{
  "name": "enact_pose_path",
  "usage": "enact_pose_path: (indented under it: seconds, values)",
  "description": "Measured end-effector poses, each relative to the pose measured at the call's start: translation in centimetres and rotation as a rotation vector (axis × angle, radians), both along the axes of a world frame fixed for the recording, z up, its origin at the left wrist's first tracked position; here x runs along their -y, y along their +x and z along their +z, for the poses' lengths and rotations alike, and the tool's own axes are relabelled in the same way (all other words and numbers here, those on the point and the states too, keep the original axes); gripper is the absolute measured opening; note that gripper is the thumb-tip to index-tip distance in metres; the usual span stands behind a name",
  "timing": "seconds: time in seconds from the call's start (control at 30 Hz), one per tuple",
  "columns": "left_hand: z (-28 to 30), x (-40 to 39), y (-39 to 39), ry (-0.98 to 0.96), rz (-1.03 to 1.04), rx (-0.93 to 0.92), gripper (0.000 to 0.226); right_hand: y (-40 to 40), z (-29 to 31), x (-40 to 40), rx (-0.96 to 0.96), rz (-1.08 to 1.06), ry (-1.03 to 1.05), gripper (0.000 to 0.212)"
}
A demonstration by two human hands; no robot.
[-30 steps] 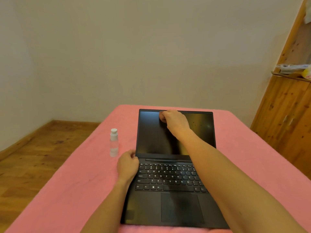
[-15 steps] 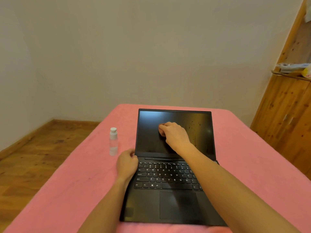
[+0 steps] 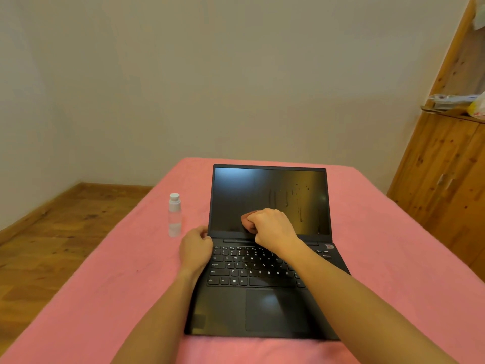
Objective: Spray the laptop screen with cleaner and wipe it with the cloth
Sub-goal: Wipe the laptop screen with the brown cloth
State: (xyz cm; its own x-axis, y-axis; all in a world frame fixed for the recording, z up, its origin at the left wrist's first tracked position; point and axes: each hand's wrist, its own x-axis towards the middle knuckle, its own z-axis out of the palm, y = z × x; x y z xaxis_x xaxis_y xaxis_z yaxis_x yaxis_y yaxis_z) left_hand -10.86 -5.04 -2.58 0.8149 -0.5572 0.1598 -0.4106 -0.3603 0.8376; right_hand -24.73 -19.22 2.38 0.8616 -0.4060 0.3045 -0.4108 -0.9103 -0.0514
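An open black laptop [image 3: 262,306] sits on the pink-covered table [image 3: 105,285]. Its dark screen [image 3: 236,195] carries droplets and run marks on the right half. My right hand [image 3: 273,228] is closed on a small pinkish-brown cloth [image 3: 246,222], pressing it against the bottom middle of the screen. My left hand [image 3: 195,248] rests curled at the left hinge corner of the laptop, over the keyboard's edge. A small clear spray bottle [image 3: 174,215] with a white cap stands upright on the table left of the screen.
A wooden cabinet [image 3: 446,179] stands at the right, with bags on its ledge [image 3: 456,102]. Wooden floor [image 3: 65,227] lies left of the table. A plain wall runs behind the laptop.
My right hand has dragged the cloth down the screen from the top edge to the bottom edge. The left hand has stayed at the hinge corner.
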Motion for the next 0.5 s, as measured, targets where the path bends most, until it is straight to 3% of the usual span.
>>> enact_pose_path:
  seconds: [0.27, 0.37, 0.5]
  values:
    - [0.08, -0.03, -0.11, -0.017, -0.012, -0.015, 0.033, -0.18, -0.67, -0.27, -0.028, 0.016, -0.009, 0.029]
    - [0.31, -0.20, -0.29, -0.022, -0.015, -0.016, 0.037, -0.19, -0.65, -0.07, -0.017, -0.015, 0.076, 0.017]
    - [0.30, -0.15, -0.25, -0.030, -0.021, -0.024, 0.034, -0.06, 0.11, 0.29, -0.033, -0.015, 0.179, 0.019]
